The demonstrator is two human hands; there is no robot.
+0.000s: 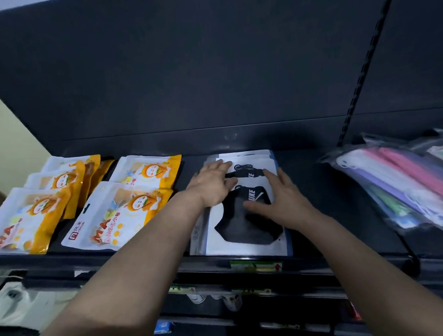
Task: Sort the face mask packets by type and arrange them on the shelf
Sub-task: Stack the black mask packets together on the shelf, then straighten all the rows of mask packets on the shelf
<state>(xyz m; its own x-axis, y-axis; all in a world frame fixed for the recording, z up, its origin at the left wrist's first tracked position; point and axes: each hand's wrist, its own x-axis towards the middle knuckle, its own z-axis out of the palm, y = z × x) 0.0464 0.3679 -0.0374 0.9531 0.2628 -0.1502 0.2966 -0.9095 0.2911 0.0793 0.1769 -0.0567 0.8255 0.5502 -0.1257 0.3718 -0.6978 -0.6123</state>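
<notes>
White packets with black masks lie in two stacks in the middle of the dark shelf (331, 213): a front stack (246, 232) and a rear stack (250, 164). My left hand (211, 183) rests flat across the left side of both stacks, fingers spread. My right hand (280, 200) lies flat on the front packet's right side, fingers apart. Neither hand grips anything. Several orange-and-white cartoon mask packets (110, 213) lie in rows on the shelf's left part.
Clear bags of pink, white and purple masks (404, 182) lie piled at the shelf's right. A slotted upright (363, 67) runs up the dark back panel. Lower shelves with price labels (255, 266) and small goods sit below.
</notes>
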